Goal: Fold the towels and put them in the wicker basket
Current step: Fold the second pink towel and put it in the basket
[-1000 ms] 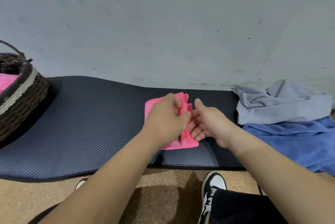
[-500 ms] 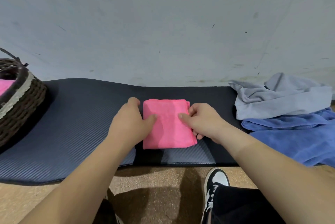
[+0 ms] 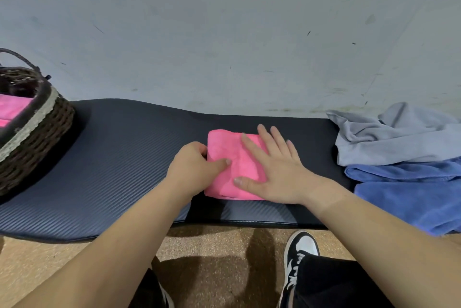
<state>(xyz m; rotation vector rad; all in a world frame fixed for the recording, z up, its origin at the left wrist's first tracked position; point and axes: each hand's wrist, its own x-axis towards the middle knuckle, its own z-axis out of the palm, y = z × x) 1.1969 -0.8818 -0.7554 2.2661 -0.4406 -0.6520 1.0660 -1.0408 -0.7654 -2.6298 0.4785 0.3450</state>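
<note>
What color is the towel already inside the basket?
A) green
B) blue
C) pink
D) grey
C: the pink towel in the basket shows over the rim of the wicker basket, while the blue towel and grey towel lie unfolded at the right.

Left hand [image 3: 195,168]: fingers curled, thumb extended right, pinching the left edge of the folded pink towel [image 3: 223,144]. Right hand [image 3: 274,170]: palm down, fingers straight and spread, pressing flat. Both bare forearms [image 3: 124,233] converge from the near side.
</note>
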